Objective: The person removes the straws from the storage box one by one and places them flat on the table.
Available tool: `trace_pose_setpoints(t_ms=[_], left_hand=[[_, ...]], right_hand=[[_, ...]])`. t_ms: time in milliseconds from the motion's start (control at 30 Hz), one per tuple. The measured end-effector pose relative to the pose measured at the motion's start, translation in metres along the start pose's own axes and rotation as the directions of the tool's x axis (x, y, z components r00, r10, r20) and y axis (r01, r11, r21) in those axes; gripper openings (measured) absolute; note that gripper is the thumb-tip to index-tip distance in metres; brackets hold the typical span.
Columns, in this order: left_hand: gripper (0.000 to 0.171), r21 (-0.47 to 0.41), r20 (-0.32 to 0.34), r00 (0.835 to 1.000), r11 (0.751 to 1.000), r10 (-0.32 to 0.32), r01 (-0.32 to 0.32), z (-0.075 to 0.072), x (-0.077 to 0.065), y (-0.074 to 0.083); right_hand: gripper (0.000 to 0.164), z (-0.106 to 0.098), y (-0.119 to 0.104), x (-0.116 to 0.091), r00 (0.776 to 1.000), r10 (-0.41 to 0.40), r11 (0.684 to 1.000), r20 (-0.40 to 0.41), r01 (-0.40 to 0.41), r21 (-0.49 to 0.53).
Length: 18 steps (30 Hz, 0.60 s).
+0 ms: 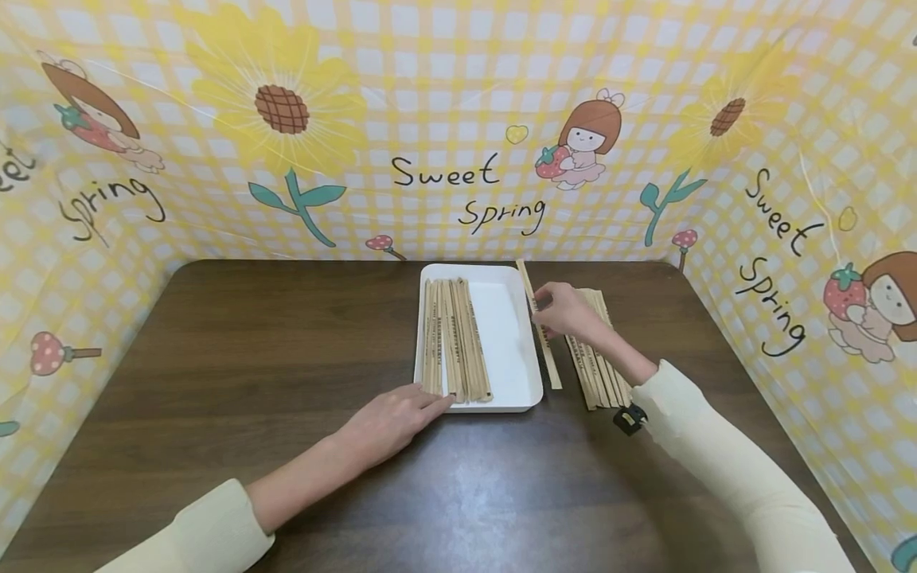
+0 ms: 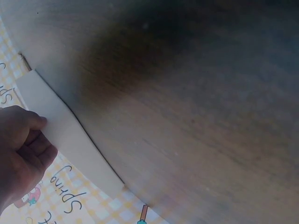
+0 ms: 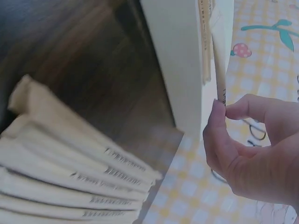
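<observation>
Paper-wrapped sticks (image 1: pixel 458 342) are what you're handling here. The brown table (image 1: pixel 286 334) fills the lower frame; at its centre sits the white tray (image 1: pixel 505 342), with sticks side by side along its left half and the right half bare. The loose pile (image 1: pixel 598 382) lies right of the tray. Your left hand (image 1: pixel 394 418) touches the tray's lower-left corner, though I can't tell whether it grips the rim. Your right hand (image 1: pixel 566 309) pinches a single stick (image 1: pixel 550 362) between thumb and finger, just beside the tray's right wall. I'd judge this as the carry from pile to tray; the next move calls for clearing that wall, aligning with the row, then letting go.
</observation>
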<state>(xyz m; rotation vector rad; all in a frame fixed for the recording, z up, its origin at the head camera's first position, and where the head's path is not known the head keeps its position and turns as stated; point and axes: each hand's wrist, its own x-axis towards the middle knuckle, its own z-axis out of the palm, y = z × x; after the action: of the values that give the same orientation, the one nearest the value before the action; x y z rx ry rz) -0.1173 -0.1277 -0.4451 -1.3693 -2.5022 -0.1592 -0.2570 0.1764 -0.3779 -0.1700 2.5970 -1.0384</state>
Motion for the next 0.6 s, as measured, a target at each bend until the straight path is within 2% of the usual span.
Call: trace_pose_setpoints(t_ms=[133, 400, 600], left_hand=[[0.045, -0.001, 0.002, 1.0, 1.0, 0.0, 0.0, 0.0, -0.001, 0.0], [0.046, -0.006, 0.006, 1.0, 1.0, -0.002, 0.002, -0.001, 0.0, 0.0], [0.045, -0.007, -0.001, 1.0, 1.0, 0.005, -0.005, -0.001, 0.0, 0.0]], right_hand=[[0.048, -0.009, 0.008, -0.003, 1.0, 0.029, 1.0, 0.004, -0.029, 0.007], [0.05, -0.02, 0.034, -0.01, 0.996, 0.066, 0.992, -0.058, -0.071, -0.106], [0.05, -0.029, 0.054, -0.015, 0.993, 0.092, 0.988, -0.074, -0.101, -0.116]])
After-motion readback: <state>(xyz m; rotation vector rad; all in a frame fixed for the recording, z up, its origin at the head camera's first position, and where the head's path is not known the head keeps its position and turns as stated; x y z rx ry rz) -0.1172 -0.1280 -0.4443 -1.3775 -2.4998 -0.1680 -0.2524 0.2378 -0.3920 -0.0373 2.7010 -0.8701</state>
